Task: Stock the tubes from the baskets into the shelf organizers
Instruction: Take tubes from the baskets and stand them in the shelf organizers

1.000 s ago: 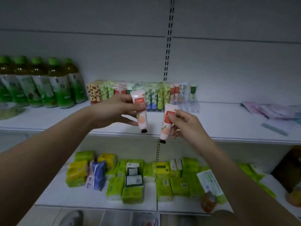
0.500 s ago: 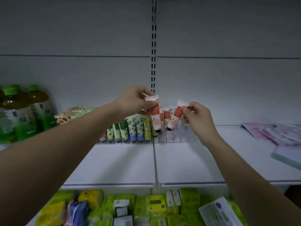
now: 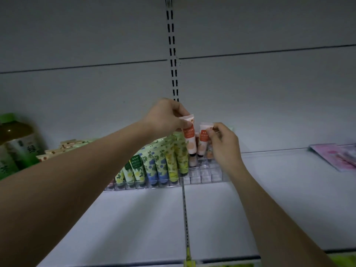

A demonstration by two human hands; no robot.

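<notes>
Hands moved from mid-air to the far clear organizer (image 3: 204, 177) on the shelf (image 3: 269, 199), so insertion looks imminent. Left hand (image 3: 165, 118) pinches one peach tube (image 3: 189, 138), right hand (image 3: 223, 140) pinches another (image 3: 203, 140); both cap-down just above empty slots, right of the stocked green and blue tubes (image 3: 159, 164). Tubes: pale pink, orange label, dark cap.

Both your arms reach far out; your left hand (image 3: 165, 118) has fingers curled, pinching near the top; your right hand (image 3: 223, 143), just beside it, pinches with thumb and fingertips.
</notes>
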